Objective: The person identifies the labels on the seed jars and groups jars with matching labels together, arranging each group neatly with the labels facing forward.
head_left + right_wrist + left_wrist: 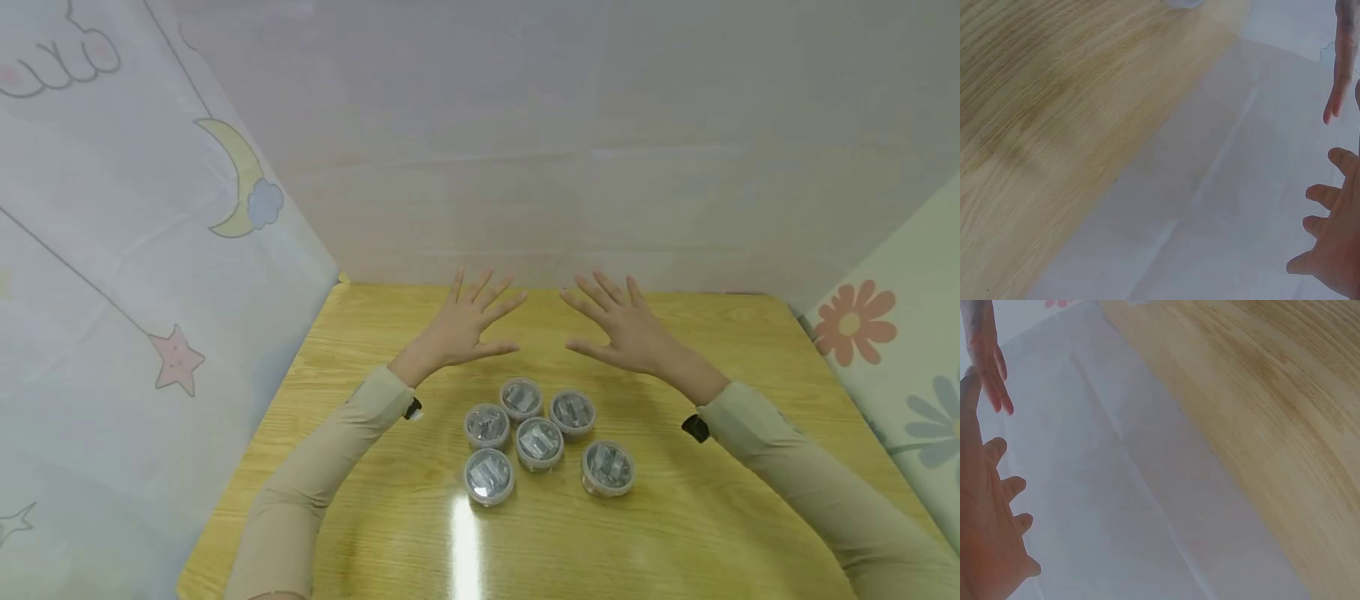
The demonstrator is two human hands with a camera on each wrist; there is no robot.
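My left hand (467, 323) is held above the far part of the table with its fingers spread, touching nothing. Opposite it, my right hand (624, 327) hovers the same way, palm down and fingers apart. Nearer to me stand several small round clear tubs with lids, holding grey, metallic-looking pieces whose kind I cannot tell. One tub (521, 399) is farthest back, and another tub (607, 468) stands a little apart on the right. In the left wrist view the spread left hand (991, 512) shows at the edge; the right wrist view shows the right hand (1335, 231).
A wooden table (390, 533) carries the tubs. Pale fabric-like walls enclose it at the back and both sides, the left one printed with a moon (238, 179) and a star (177, 361), the right one with flowers (855, 323). Light glares off the table's front.
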